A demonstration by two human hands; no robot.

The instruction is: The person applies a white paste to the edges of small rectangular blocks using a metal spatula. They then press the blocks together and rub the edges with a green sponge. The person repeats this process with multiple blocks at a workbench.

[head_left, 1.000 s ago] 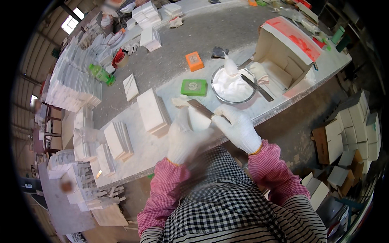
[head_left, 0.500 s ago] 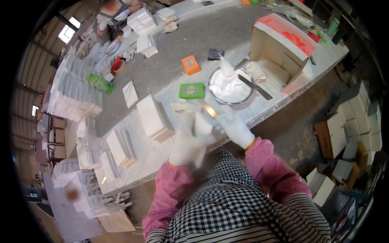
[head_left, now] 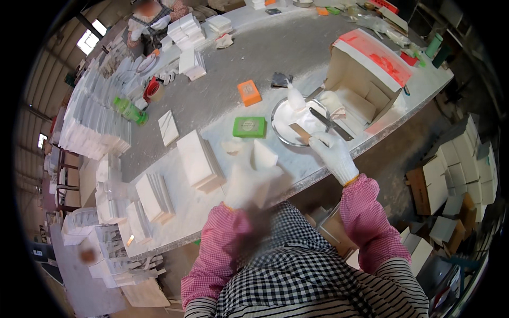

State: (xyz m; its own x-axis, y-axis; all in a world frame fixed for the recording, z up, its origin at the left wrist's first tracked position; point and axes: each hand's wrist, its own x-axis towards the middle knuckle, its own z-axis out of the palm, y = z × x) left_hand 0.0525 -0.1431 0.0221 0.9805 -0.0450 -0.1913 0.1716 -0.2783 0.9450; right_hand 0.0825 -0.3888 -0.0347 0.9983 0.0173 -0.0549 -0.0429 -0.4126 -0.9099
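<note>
My left hand [head_left: 245,179], in a white glove and partly blurred, is closed on a white tile [head_left: 263,154] tilted up near the table's front edge. In my gloved right hand [head_left: 333,152] is a small scraper [head_left: 300,132], its blade over the near side of a metal bowl [head_left: 273,125]. White paste [head_left: 286,114] fills the bowl, and a white squeeze bottle [head_left: 295,97] stands in it. A dark-handled knife [head_left: 333,125] lies across the bowl's right rim. A white cloth [head_left: 231,146] lies just beyond my left hand.
Stacked white tiles [head_left: 196,159] stand left of my hands, with a loose tile [head_left: 169,128] behind. Green [head_left: 249,127] and orange [head_left: 248,93] boxes sit beyond. An open carton [head_left: 339,70] stands at right. Another person [head_left: 150,20] works at the far left.
My right hand has moved right with the scraper, from beside the tile to the bowl. My left hand still holds the tile in nearly the same place.
</note>
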